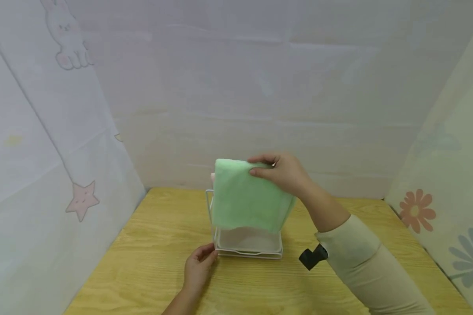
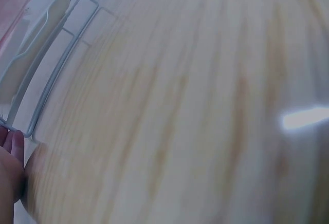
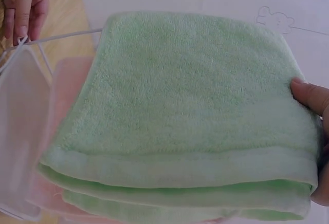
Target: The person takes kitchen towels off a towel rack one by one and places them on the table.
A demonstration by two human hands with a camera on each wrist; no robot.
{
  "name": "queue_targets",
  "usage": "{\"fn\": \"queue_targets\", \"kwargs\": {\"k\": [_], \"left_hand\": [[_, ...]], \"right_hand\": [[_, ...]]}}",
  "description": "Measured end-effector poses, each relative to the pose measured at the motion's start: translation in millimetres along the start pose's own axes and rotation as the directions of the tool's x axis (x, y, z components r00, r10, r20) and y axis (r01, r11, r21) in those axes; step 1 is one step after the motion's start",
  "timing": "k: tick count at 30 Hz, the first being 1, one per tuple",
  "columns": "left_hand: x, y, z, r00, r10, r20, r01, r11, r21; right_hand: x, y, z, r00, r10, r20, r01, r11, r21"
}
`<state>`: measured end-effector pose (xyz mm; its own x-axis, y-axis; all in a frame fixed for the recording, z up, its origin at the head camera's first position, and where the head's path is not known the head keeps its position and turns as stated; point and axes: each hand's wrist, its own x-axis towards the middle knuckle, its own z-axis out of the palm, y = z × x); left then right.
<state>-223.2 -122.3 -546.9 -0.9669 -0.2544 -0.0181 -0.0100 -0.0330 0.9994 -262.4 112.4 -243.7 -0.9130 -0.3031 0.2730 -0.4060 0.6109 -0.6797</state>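
A folded light-green towel (image 1: 246, 197) hangs upright above a white wire rack (image 1: 249, 253). My right hand (image 1: 285, 173) pinches its upper right edge, thumb in front and fingers behind. In the right wrist view the towel (image 3: 195, 95) shows several folded layers along its lower edge. At the rack's front left corner, my left hand (image 1: 198, 267) holds the wire between thumb and fingers. Something pink and flat (image 3: 67, 90) stands behind the towel, mostly hidden by it. A pale shallow tray (image 1: 248, 239) lies in the base of the rack.
The wooden table (image 1: 150, 271) extends around the rack on all sides. Pale fabric walls with printed figures enclose its back, left and right. A black strap piece (image 1: 314, 257) sticks out from the right sleeve (image 1: 362, 253).
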Motion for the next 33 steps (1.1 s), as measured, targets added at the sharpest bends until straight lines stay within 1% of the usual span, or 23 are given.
{"fn": "queue_targets", "kwargs": {"k": [7,13,18,20,23,26,30,33], "left_hand": [[1.8,-0.9,-1.6,1.000,0.005,0.005,-0.005,0.999,0.033],[2.2,-0.3,-2.7,1.000,0.000,0.007,0.000,1.000,0.029],[-0.3,2.6,-3.2,1.000,0.001,0.012,-0.001,1.000,0.011],[-1.3,3.7,-3.4,1.000,0.001,0.011,-0.001,1.000,0.010],[-0.7,3.7,-3.1,1.000,0.008,0.004,-0.008,1.000,0.008],[0.1,3.7,-2.5,1.000,0.009,-0.008,-0.008,1.000,0.015],[0.4,3.3,-2.4,1.000,0.009,-0.017,-0.009,1.000,0.016],[0.3,2.9,-3.1,1.000,0.014,-0.014,-0.013,1.000,0.020]], "right_hand": [[0.0,-9.3,-22.1,0.999,0.022,-0.031,-0.022,1.000,0.017],[0.5,-16.2,-38.0,0.998,0.022,-0.060,-0.019,0.999,0.042],[-3.1,-23.9,-54.3,0.993,0.024,-0.112,-0.018,0.998,0.056],[-5.3,-27.2,-61.4,0.989,0.013,-0.145,-0.005,0.998,0.055],[-7.8,-30.9,-71.8,0.981,-0.024,-0.192,0.041,0.996,0.083],[-8.5,-33.2,-80.3,0.970,-0.030,-0.241,0.059,0.992,0.110],[-9.7,-36.4,-87.7,0.958,0.017,-0.285,0.018,0.993,0.120],[-10.6,-39.3,-91.8,0.954,0.027,-0.298,0.012,0.992,0.126]]}}
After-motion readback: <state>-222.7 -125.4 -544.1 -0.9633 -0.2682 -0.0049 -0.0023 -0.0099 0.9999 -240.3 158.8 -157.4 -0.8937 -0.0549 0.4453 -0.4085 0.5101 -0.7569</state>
